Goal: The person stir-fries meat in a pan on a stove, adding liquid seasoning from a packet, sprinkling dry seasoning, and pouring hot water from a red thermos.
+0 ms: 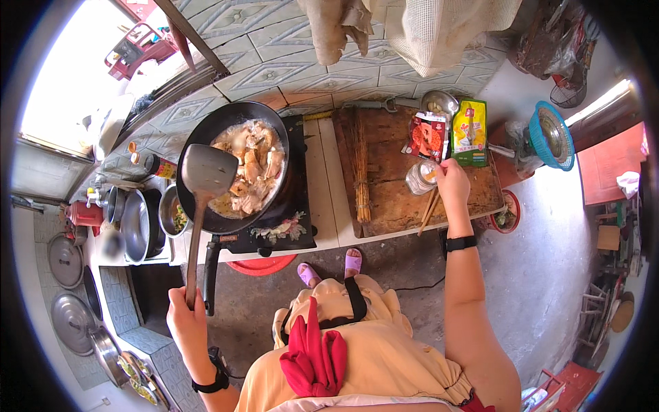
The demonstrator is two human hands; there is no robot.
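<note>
My left hand [188,319] grips the long handle of a wok spatula [210,170], whose broad metal blade is raised over a black frying pan [280,118]. Browned chicken pieces [257,159] sit in liquid in the pan, partly hidden by the blade. The pan rests on a black gas stove [293,195], its handle pointing towards me. My right hand [455,183] has its fingers pinched at the mouth of a glass jar [418,180] with white contents. A small yellowish thing, possibly a spoon, shows at the fingertips; its shape is partly hidden. Wooden chopsticks [429,212] lie beneath this hand.
The jar stands on a wooden cutting board [396,201] with a straw brush [361,175], a red seasoning packet [428,135], a yellow-green packet [469,131] and a metal ladle [439,101]. Left of the stove are a sauce bottle [160,166], a metal bowl [170,208] and another pan [136,224].
</note>
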